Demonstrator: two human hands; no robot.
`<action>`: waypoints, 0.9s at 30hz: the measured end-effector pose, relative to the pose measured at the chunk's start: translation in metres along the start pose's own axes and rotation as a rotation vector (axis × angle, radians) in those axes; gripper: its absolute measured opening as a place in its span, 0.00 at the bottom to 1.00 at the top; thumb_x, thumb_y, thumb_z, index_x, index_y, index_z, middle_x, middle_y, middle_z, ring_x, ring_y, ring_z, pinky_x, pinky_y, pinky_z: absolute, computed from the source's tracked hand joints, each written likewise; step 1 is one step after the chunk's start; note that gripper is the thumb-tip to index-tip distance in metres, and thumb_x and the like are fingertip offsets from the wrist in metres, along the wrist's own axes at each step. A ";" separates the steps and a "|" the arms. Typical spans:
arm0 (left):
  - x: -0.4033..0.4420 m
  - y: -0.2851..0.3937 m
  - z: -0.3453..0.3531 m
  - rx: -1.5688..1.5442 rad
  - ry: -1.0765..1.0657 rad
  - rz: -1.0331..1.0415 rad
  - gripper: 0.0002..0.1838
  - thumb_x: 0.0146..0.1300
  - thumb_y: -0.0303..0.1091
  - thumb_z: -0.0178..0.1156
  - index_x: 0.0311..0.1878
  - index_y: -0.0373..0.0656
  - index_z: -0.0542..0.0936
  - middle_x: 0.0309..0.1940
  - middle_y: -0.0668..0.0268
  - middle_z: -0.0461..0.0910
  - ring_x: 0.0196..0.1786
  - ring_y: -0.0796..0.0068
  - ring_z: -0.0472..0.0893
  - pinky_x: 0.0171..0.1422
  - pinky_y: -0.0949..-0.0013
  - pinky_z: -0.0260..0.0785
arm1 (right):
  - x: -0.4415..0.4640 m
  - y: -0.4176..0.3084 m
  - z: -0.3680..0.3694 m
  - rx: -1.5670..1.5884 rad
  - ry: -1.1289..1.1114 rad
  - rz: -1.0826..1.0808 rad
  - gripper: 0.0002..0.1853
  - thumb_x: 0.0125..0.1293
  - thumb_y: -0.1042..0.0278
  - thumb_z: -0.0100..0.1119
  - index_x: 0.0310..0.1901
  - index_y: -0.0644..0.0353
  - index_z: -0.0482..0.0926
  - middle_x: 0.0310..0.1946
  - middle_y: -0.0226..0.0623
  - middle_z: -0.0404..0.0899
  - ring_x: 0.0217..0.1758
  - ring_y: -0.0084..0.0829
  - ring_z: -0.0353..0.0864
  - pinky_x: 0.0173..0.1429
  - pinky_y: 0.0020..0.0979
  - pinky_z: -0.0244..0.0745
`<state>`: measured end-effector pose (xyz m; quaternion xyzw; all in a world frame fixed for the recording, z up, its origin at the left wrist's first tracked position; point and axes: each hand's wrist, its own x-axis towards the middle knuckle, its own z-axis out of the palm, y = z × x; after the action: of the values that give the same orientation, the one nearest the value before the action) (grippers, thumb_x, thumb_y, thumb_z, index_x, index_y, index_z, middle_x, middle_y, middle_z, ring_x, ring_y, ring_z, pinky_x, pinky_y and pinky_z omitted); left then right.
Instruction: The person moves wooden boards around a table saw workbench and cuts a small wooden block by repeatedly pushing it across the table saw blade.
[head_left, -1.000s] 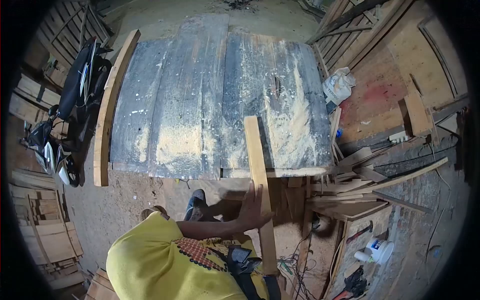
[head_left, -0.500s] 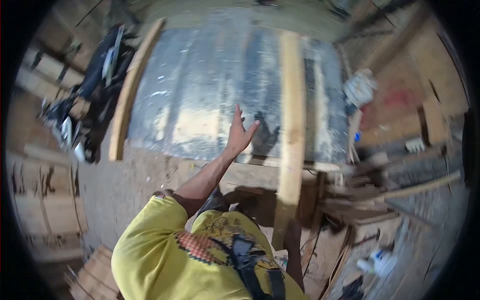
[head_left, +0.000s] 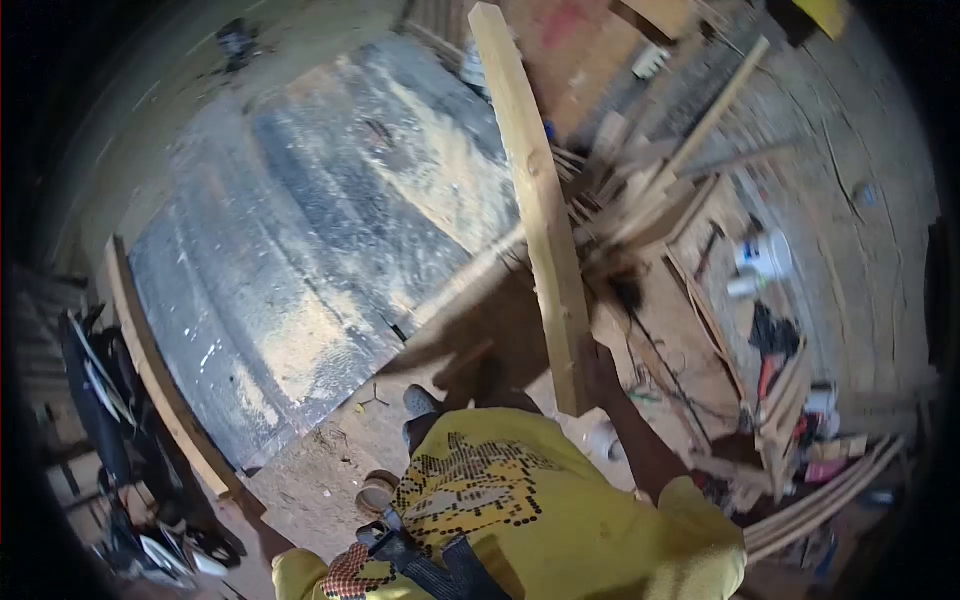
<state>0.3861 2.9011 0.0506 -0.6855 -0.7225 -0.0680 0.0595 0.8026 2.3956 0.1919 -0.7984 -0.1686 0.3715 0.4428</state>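
Note:
My right hand point(head_left: 597, 372) is closed round the near end of a long pale wooden beam point(head_left: 545, 220), which slants up and away past the right side of a metal-covered table point(head_left: 300, 230). At lower left my left hand point(head_left: 238, 508) is at the near end of a second wooden beam point(head_left: 160, 370) and appears closed on it; its fingers are partly hidden. That beam runs along the table's left edge. The grey sheet on top is scuffed, with pale dusty patches.
A motorbike point(head_left: 100, 400) stands at the left. Wood offcuts, a hammer point(head_left: 708, 250) and a white bucket point(head_left: 765, 256) are at the right. A round container point(head_left: 378, 492) sits on the floor by my feet, and curved strips point(head_left: 830, 500) lie at lower right.
My left hand has gone from open above the table to the left beam's near end. The right beam has shifted off the tabletop with my right hand. My view has turned right.

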 end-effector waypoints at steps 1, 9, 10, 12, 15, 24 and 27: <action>-0.033 -0.029 0.010 -0.006 0.012 0.001 0.24 0.70 0.48 0.62 0.57 0.37 0.79 0.43 0.55 0.85 0.46 0.54 0.84 0.51 0.52 0.76 | -0.010 -0.007 -0.002 0.006 0.031 0.020 0.31 0.85 0.42 0.39 0.45 0.66 0.81 0.34 0.33 0.79 0.37 0.27 0.75 0.45 0.37 0.74; -0.218 -0.372 -0.010 -0.005 0.195 -0.206 0.10 0.72 0.37 0.57 0.46 0.41 0.83 0.33 0.64 0.86 0.36 0.61 0.83 0.43 0.59 0.77 | -0.026 -0.012 -0.070 0.090 0.170 -0.063 0.36 0.82 0.35 0.37 0.61 0.62 0.80 0.51 0.39 0.84 0.50 0.31 0.84 0.56 0.34 0.79; -0.229 -0.307 -0.057 -0.044 -0.333 0.131 0.08 0.65 0.34 0.63 0.45 0.44 0.83 0.32 0.61 0.83 0.38 0.58 0.83 0.43 0.56 0.75 | -0.025 -0.014 -0.092 0.289 0.091 0.053 0.36 0.81 0.34 0.37 0.62 0.61 0.79 0.49 0.41 0.84 0.47 0.33 0.85 0.53 0.36 0.80; -0.242 -0.264 -0.008 -0.404 -0.031 0.050 0.05 0.61 0.29 0.65 0.40 0.49 0.84 0.28 0.60 0.81 0.36 0.56 0.82 0.41 0.51 0.71 | -0.017 -0.019 -0.129 0.489 0.006 0.171 0.36 0.81 0.33 0.37 0.62 0.59 0.79 0.48 0.43 0.84 0.44 0.36 0.86 0.50 0.37 0.82; -0.252 -0.139 -0.049 0.129 0.023 0.395 0.06 0.68 0.34 0.63 0.34 0.47 0.80 0.24 0.64 0.76 0.32 0.62 0.78 0.39 0.57 0.68 | 0.019 -0.039 -0.171 0.975 -0.277 0.270 0.41 0.76 0.25 0.39 0.60 0.61 0.74 0.40 0.47 0.81 0.33 0.41 0.85 0.37 0.43 0.86; -0.320 0.085 -0.120 -0.735 0.127 -0.634 0.36 0.67 0.39 0.70 0.73 0.32 0.69 0.47 0.56 0.82 0.42 0.68 0.79 0.45 0.65 0.72 | 0.226 -0.051 -0.315 1.767 -0.227 0.417 0.33 0.72 0.54 0.62 0.68 0.70 0.65 0.54 0.51 0.74 0.51 0.44 0.80 0.53 0.39 0.86; -0.342 0.128 -0.158 -0.953 0.012 -0.592 0.41 0.67 0.37 0.69 0.77 0.35 0.61 0.52 0.54 0.80 0.46 0.66 0.79 0.49 0.65 0.73 | 0.401 0.011 -0.418 1.435 -0.079 -0.049 0.25 0.73 0.65 0.64 0.65 0.70 0.70 0.49 0.50 0.78 0.48 0.41 0.82 0.48 0.33 0.86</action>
<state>0.5308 2.5434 0.1465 -0.4039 -0.7732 -0.4046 -0.2743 1.3800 2.3858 0.1433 -0.2925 0.0833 0.4094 0.8602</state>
